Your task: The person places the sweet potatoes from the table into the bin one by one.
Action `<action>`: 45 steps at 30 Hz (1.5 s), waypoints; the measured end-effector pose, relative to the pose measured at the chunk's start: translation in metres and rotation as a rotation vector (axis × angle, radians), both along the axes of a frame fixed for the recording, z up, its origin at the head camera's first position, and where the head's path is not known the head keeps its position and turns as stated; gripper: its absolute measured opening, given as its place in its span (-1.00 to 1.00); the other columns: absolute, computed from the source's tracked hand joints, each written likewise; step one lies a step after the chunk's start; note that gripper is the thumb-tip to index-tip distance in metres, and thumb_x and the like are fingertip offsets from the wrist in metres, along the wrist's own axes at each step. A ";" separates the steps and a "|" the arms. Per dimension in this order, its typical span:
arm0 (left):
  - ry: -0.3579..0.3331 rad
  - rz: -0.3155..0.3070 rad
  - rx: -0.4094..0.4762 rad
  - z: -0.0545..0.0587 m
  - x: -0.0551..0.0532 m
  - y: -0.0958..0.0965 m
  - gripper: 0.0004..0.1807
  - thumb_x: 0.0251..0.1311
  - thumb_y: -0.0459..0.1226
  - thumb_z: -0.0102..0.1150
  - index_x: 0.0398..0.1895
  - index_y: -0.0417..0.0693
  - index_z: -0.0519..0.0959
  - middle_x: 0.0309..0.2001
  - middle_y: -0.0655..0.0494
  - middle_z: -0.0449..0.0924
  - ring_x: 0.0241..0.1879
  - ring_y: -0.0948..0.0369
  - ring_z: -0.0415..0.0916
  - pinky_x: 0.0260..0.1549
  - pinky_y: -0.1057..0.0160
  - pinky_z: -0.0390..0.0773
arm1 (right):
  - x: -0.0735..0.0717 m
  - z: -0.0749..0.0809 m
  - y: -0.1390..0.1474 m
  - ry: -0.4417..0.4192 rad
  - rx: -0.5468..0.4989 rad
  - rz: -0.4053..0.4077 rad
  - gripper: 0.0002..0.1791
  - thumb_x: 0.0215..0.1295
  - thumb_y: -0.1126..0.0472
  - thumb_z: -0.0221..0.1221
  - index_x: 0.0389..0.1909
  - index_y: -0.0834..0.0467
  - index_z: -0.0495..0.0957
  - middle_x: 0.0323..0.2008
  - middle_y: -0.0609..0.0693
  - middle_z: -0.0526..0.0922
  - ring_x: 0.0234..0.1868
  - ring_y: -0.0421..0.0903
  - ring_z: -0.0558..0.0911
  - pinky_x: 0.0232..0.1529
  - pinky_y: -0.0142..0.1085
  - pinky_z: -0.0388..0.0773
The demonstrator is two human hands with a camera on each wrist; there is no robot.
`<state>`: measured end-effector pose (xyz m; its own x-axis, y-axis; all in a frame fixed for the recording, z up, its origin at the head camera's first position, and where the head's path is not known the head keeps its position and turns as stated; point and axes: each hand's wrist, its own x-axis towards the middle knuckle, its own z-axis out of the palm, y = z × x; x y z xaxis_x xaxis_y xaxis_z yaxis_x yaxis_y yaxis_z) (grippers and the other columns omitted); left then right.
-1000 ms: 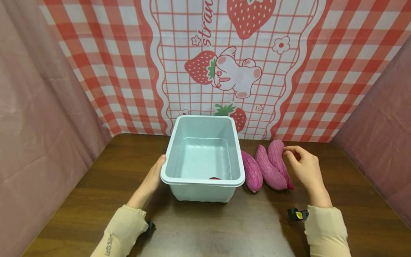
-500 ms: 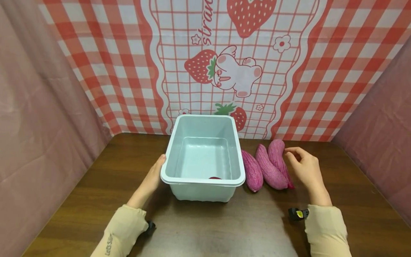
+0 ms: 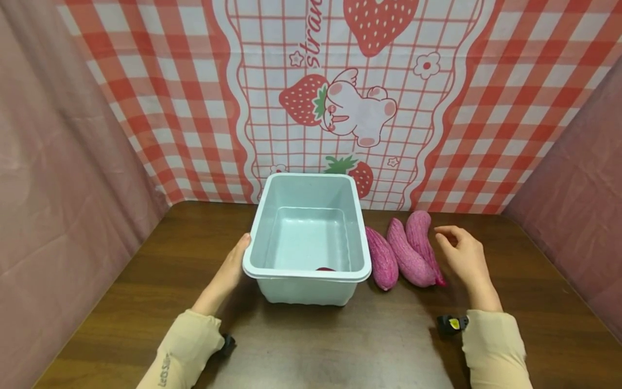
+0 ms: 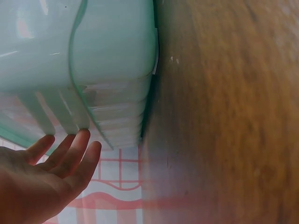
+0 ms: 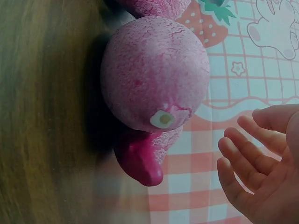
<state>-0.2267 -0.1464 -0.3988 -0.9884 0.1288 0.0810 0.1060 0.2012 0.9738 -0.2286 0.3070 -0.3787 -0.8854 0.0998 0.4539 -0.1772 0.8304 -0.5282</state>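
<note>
A pale green plastic tub (image 3: pixel 307 274) stands on the table in the head view. My left hand (image 3: pixel 234 265) touches its left side, thumb at the rim. In the left wrist view the fingertips (image 4: pixel 83 134) of that hand meet the outer wall, fingers loosely extended. Right of the tub lie three purple sweet potatoes: one by the wall (image 3: pixel 383 262), a middle one (image 3: pixel 410 256) and a far-right one (image 3: pixel 419 232). My right hand (image 3: pixel 464 256) hovers just right of the last, fingers loosely bent around nothing. The right wrist view shows a sweet potato (image 5: pixel 154 74) beside this hand's fingertips.
A small dark red thing (image 3: pixel 325 269) shows inside the tub, mostly hidden behind the near rim. A checked strawberry curtain (image 3: pixel 194 108) closes off the back of the wooden table (image 3: pixel 311 351). Pink cloths (image 3: pixel 63 178) hang at both sides.
My right hand has drawn slightly right, away from the far-right sweet potato. The left hand and the tub stay in place.
</note>
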 end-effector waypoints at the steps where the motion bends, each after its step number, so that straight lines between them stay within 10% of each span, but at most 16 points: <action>1: 0.001 -0.001 0.003 0.000 0.000 0.000 -0.35 0.37 0.00 -0.51 0.31 -0.31 0.12 0.27 -0.23 0.17 0.26 0.05 0.06 0.28 0.04 -0.06 | 0.000 0.000 0.000 -0.008 -0.004 -0.002 -0.70 0.30 0.16 -0.01 -0.10 0.26 0.52 -0.19 0.25 0.56 -0.20 0.05 0.48 -0.26 -0.22 0.29; 45: 0.000 -0.008 0.003 0.000 -0.001 -0.001 -0.35 0.37 0.03 -0.53 0.23 -0.30 0.23 0.18 -0.22 0.29 0.16 0.07 0.17 0.22 0.09 0.04 | -0.005 -0.022 0.024 -0.336 -0.019 0.075 -0.52 0.33 0.02 -0.05 0.04 0.34 0.39 -0.07 0.34 0.52 -0.09 0.19 0.51 -0.13 -0.05 0.40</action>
